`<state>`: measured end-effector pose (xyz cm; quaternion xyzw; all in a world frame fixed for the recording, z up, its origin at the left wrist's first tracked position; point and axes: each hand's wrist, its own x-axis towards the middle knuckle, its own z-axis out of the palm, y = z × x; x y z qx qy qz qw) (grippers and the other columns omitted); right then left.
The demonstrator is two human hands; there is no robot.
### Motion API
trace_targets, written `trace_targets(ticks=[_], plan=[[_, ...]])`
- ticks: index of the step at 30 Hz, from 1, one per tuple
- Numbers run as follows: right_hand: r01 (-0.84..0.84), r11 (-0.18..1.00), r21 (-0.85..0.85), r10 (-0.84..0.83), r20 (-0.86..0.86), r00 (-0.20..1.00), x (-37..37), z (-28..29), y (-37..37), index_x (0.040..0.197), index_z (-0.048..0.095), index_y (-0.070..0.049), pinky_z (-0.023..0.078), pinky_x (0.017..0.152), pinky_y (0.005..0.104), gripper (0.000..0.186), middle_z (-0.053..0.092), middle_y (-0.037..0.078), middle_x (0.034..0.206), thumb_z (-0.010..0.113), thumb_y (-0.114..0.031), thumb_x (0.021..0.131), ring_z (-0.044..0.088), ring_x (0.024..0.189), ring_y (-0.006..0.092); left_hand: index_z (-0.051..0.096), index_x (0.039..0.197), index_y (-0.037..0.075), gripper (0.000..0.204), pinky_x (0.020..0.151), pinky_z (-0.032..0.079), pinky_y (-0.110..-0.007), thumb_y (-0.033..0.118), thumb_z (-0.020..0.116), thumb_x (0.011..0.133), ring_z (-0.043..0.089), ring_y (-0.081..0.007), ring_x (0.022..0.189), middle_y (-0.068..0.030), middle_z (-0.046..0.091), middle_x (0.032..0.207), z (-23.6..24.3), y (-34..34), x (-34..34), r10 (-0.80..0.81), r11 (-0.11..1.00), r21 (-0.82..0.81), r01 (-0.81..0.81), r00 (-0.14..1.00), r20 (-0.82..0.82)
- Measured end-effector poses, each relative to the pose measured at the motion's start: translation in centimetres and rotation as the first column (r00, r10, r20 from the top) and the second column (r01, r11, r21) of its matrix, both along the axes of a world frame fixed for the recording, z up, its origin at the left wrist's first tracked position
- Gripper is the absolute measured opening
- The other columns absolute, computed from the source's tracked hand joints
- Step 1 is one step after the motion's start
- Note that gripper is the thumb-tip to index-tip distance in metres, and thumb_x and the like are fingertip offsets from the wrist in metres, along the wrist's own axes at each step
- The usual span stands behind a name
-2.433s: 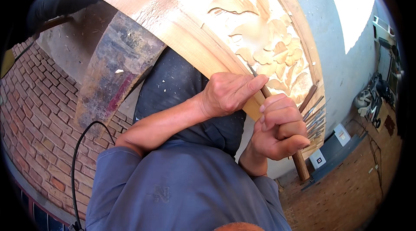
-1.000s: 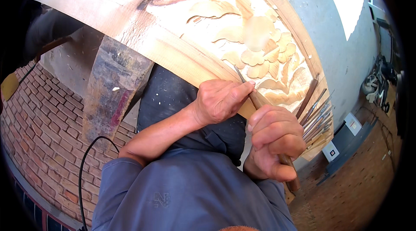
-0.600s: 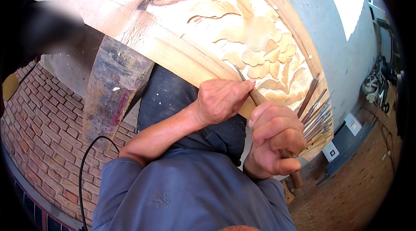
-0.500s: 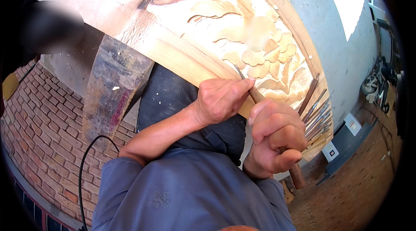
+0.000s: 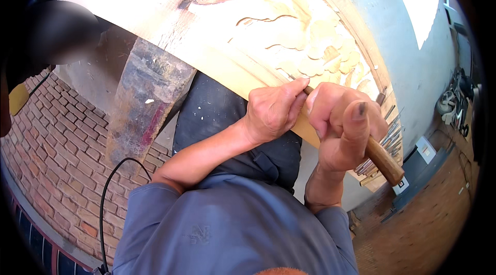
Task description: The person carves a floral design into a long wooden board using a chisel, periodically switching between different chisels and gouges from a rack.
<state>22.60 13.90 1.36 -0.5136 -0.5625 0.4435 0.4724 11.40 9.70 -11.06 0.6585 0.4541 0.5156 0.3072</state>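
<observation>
The carved wooden panel spans the upper centre of the frame, running from upper left down to centre right, with pale relief carving of leaf and scale shapes on its face. It rests on a worn, paint-stained wooden support at centre left. Brick paving fills the lower left, with a black cable looping across it. At the panel's lower right end lies a row of metal carving tools, loose on the wood; I see no container holding them. My right hand, centre right, is closed in a full fist around the brown wooden handle of a chisel, thumb raised. My left hand, just beside it, pinches the chisel's shaft against the panel edge, fingers curled tight.
</observation>
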Motion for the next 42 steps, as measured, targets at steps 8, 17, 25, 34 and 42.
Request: trace_targets(ticks=[8,17,25,34,42], plan=[[0.012,0.975,0.22,0.001,-0.061,0.998,0.5,-0.8,-5.7,0.064,0.038,-0.008,0.043,0.049,0.036,0.069,0.053,0.005,0.055,0.054,-0.045,0.119,0.046,0.045,0.0195,0.074,0.122,0.001,0.038,0.056,0.059,-0.034,-0.004,0.082,0.085,0.075,-0.0235,0.062,-0.0067,0.079,0.082,-1.6,-0.9,-1.1,-0.231,0.961,0.155,0.23,0.973,-0.013],[-0.03,0.956,0.293,0.063,-0.104,0.993,1.1,-1.9,-4.9,0.064,0.039,-0.008,0.049,0.048,0.0376,0.074,0.055,0.006,0.055,0.052,-0.056,0.119,0.05,0.044,0.0197,0.071,0.127,0.0,0.041,0.061,0.064,-0.033,-0.011,0.079,0.088,0.08,-0.0227,0.069,-0.0059,0.083,0.087,-1.5,-0.8,-0.8,-0.167,0.978,0.131,0.164,0.986,0.009],[-0.018,0.953,0.303,0.065,-0.145,0.987,0.9,-2.4,-4.4,0.065,0.039,-0.008,0.047,0.048,0.0374,0.074,0.055,0.006,0.056,0.05,-0.057,0.12,0.05,0.044,0.0197,0.072,0.128,-0.001,0.043,0.062,0.064,-0.033,-0.01,0.081,0.088,0.08,-0.0233,0.069,-0.0072,0.083,0.087,-1.3,-0.6,-0.9,-0.143,0.985,0.1,0.142,0.99,-0.007],[0.012,0.971,0.238,0.015,-0.11,0.994,0.2,-1.9,-4.1,0.064,0.038,-0.009,0.044,0.048,0.0376,0.073,0.053,0.005,0.055,0.048,-0.054,0.12,0.048,0.044,0.0198,0.074,0.124,0.0,0.042,0.06,0.062,-0.034,-0.008,0.088,0.085,0.078,-0.0245,0.066,-0.011,0.08,0.083,-1.3,-0.7,-0.8,-0.093,0.991,0.097,0.093,0.996,-0.009],[0.023,0.994,0.103,-0.041,0.178,0.983,-1.3,0.5,0.3,0.065,0.054,-0.005,0.041,0.054,0.0372,0.05,0.058,0.004,0.062,0.057,-0.027,0.111,0.054,0.053,0.0229,0.072,0.131,-0.006,0.042,0.06,0.06,-0.036,0.006,0.086,0.093,0.076,-0.0249,0.066,-0.0118,0.076,0.084,-0.8,-0.6,-0.7,-0.035,0.999,-0.034,0.037,0.997,0.064]])
